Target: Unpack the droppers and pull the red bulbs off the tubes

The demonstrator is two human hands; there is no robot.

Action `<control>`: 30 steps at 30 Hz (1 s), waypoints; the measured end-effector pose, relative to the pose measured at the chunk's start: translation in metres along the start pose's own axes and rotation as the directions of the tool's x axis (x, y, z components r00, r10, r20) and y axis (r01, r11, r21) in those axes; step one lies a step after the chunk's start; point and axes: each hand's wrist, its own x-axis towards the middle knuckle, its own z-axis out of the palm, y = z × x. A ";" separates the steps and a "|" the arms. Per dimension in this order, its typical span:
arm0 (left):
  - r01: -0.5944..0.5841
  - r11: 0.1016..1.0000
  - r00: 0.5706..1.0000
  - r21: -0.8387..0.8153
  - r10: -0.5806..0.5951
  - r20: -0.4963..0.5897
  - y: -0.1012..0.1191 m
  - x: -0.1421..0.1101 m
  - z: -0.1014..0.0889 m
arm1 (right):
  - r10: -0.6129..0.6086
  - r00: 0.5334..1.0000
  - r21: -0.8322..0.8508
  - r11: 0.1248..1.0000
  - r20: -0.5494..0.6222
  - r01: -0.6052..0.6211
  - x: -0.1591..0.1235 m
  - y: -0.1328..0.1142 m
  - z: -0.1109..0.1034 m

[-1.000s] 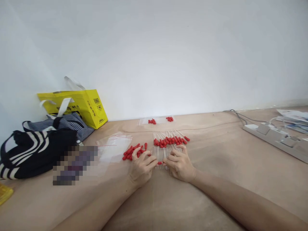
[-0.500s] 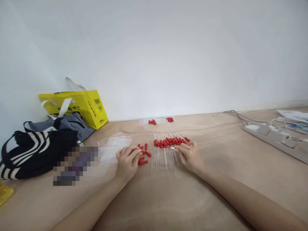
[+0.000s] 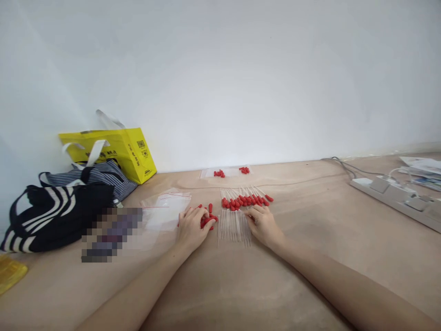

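Observation:
My left hand (image 3: 193, 226) is curled over a loose heap of red rubber bulbs (image 3: 210, 208), with thumb and forefinger closing round a bulb. My right hand (image 3: 264, 224) is closed in a pinch at the top right end of a row of thin clear dropper tubes (image 3: 234, 226); its fingertips are on a tube, partly hidden. Just beyond that row lie several droppers with red bulbs fitted (image 3: 245, 200), side by side, their clear stems pointing away from me.
Clear zip bags (image 3: 164, 211) lie left of my left hand. A filled bag with red bulbs (image 3: 219, 174) rests near the wall. A yellow shopping bag (image 3: 143, 158) and a black striped bag (image 3: 65, 218) stand at the left. A white power strip (image 3: 389, 197) sits at the right.
My left hand has moved right and spread over the loose red bulbs. My right hand has shifted slightly left, and the tube slanting from its fingers now lies close along the row.

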 end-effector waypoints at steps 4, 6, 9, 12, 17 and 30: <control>0.043 0.999 0.999 0.032 -0.042 -0.021 0.002 0.003 0.003 | -0.038 0.999 0.000 0.999 0.012 0.038 -0.002 -0.003 0.008; 0.048 0.999 0.998 0.026 -0.047 -0.040 0.003 0.002 0.003 | -0.051 0.998 0.017 0.999 0.045 0.051 -0.002 -0.007 0.008; 0.038 0.999 0.997 0.013 -0.037 -0.067 0.004 0.001 0.001 | -0.050 0.992 0.043 0.998 0.112 0.045 -0.003 -0.013 0.004; 0.041 0.999 0.997 0.011 -0.040 -0.062 0.005 0.005 -0.001 | -0.043 0.982 0.058 0.998 0.185 0.033 -0.003 -0.018 0.000; 0.088 0.994 0.996 0.073 -0.088 0.001 0.016 0.031 -0.001 | -0.048 0.970 0.071 0.997 0.240 0.032 -0.002 -0.018 -0.008; 0.228 0.945 0.932 0.236 -0.282 0.228 0.036 0.093 0.035 | -0.148 0.890 0.051 0.989 0.432 0.139 0.002 -0.003 -0.035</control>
